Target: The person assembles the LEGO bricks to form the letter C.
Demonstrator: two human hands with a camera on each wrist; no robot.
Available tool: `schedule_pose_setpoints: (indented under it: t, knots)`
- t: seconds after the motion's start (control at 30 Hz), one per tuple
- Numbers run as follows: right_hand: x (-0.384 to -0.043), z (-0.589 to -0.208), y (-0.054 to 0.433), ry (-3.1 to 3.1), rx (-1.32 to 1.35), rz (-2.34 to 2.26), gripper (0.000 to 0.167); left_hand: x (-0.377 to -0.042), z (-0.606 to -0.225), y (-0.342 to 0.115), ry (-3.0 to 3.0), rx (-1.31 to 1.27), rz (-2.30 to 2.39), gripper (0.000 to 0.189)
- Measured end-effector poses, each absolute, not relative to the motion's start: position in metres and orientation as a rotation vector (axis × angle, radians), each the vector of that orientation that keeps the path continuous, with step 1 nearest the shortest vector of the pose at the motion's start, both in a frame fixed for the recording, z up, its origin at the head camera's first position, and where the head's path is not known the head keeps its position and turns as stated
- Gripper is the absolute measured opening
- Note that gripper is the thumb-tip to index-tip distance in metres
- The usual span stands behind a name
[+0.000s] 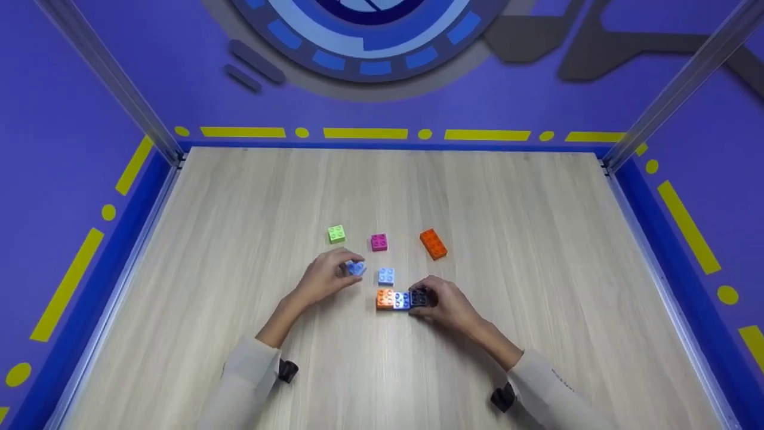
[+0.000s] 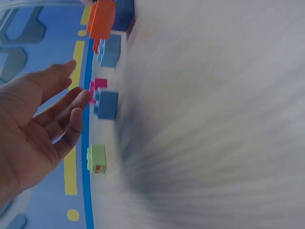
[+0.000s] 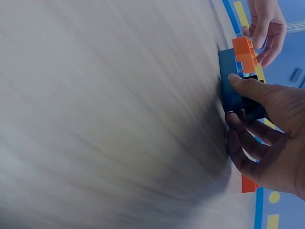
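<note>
My left hand (image 1: 325, 278) is over a light blue brick (image 1: 356, 268), thumb and fingers spread around it. In the left wrist view that brick (image 2: 106, 105) stands on the table beyond the parted fingertips. My right hand (image 1: 447, 301) grips the right end of a small assembly, thumb on one side and fingers on the other. The assembly has a long blue brick (image 3: 228, 81) at the bottom. An orange brick (image 1: 385, 298) sits on its left end and a black brick (image 1: 419, 297) on its right, with blue studs showing between.
Just behind the assembly stands another light blue brick (image 1: 386, 276). Farther back are a lime green brick (image 1: 336, 233), a magenta brick (image 1: 379, 242) and a longer red-orange brick (image 1: 433, 243). Blue panels (image 1: 418, 107) wall the wooden table (image 1: 507, 203) at the back and sides.
</note>
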State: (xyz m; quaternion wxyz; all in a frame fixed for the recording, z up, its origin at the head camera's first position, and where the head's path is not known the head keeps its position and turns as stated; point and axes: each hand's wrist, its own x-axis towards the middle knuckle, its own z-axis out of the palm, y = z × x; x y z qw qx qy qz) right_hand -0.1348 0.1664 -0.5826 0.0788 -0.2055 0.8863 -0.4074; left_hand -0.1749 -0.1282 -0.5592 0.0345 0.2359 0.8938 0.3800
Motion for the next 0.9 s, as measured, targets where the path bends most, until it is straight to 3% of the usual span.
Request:
schedule_pose_setpoints:
  t: [0.2, 0.37, 0.9]
  knots:
    - [-0.134, -0.584, 0.164, 2.647, -0.625, -1.240, 0.039, -0.184, -0.565, -0.136, 2.794, 0.505, 1.141, 0.046]
    - [-0.132, -0.583, 0.164, 2.661, -0.614, -1.230, 0.038, -0.187, -0.570, -0.135, 2.752, 0.489, 1.137, 0.050]
    - [-0.133, -0.584, 0.168, 2.655, -0.591, -1.181, 0.038, -0.184, -0.577, -0.124, 2.802, 0.494, 1.043, 0.038]
